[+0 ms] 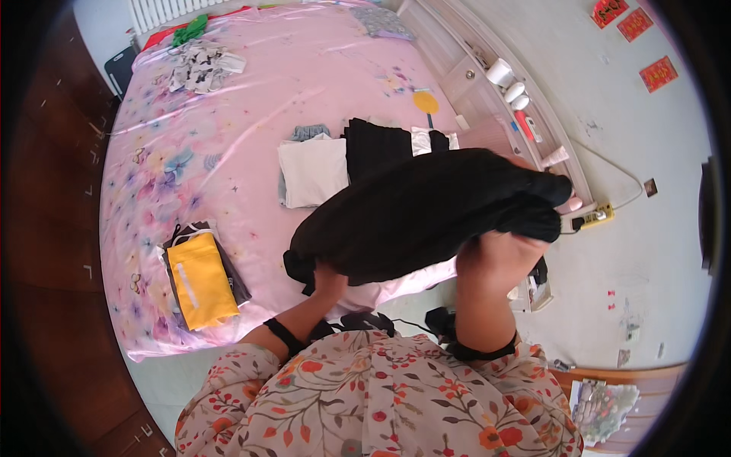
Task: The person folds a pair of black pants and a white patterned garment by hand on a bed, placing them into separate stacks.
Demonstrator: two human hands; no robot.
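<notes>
Black trousers [411, 206], with two gathered cuffs at the right end, are stretched out in the air between my hands, over the near edge of the bed. My left hand [330, 282] grips their left end from below, its fingers mostly hidden by the cloth. At the cuffed end my right hand [506, 255] is closed on the fabric, its fingertips out of sight. Just beyond lie a folded white garment [312, 166] and a folded black garment [377, 141]. To the left sits a stack topped by a folded yellow garment [202, 278].
A pink flowered sheet [251, 129] covers the bed. Crumpled black-and-white clothing [202, 67] and a green cloth [190, 30] lie at the far left. Along the right, a headboard shelf [533, 129] carries small items; a yellow power strip [594, 217] is near its end. Dark wooden cabinets [53, 190] line the left.
</notes>
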